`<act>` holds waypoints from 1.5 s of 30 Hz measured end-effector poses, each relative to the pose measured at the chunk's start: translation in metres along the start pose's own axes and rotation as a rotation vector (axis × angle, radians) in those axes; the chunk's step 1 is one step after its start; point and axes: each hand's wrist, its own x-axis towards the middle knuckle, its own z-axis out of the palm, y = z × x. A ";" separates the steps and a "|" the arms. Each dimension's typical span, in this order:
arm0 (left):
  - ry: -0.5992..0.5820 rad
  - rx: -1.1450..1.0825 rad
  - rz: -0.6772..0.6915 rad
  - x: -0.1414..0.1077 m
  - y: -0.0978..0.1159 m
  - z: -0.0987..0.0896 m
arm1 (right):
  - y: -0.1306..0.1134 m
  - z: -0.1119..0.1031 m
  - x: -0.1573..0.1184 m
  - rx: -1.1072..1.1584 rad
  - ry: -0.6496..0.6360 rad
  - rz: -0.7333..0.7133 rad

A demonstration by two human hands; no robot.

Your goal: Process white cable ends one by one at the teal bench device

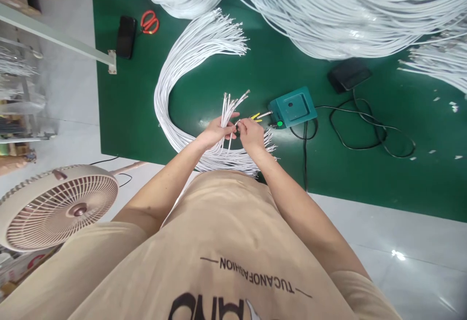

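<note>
My left hand (216, 131) is closed round a small bunch of white cables (227, 107), whose ends fan out above the fingers. Close beside it, my right hand (251, 134) pinches the end of one white cable between thumb and fingers. Under and around both hands curves a large C-shaped bundle of white cables (163, 81) on the green table. Just right of my right hand sits a teal device (294, 108) with a green button, a metal rod and yellow-tipped parts facing my hands.
Big coils of white cable (350, 13) fill the table's far side. A black adapter (349, 74) with looping cords lies at right. Red-handled scissors (150, 22) and a black phone (126, 37) are at far left. A fan (69, 208) stands by my left arm.
</note>
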 end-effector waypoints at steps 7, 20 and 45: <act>-0.095 0.001 -0.090 0.016 -0.013 -0.002 | 0.008 -0.024 0.008 -0.613 -0.228 -0.457; 0.070 0.014 -0.162 0.031 -0.020 0.025 | 0.045 -0.070 0.059 -0.425 -0.331 -0.501; 0.179 0.113 -0.225 0.051 -0.044 0.035 | 0.042 -0.068 0.066 -0.639 -0.398 -0.471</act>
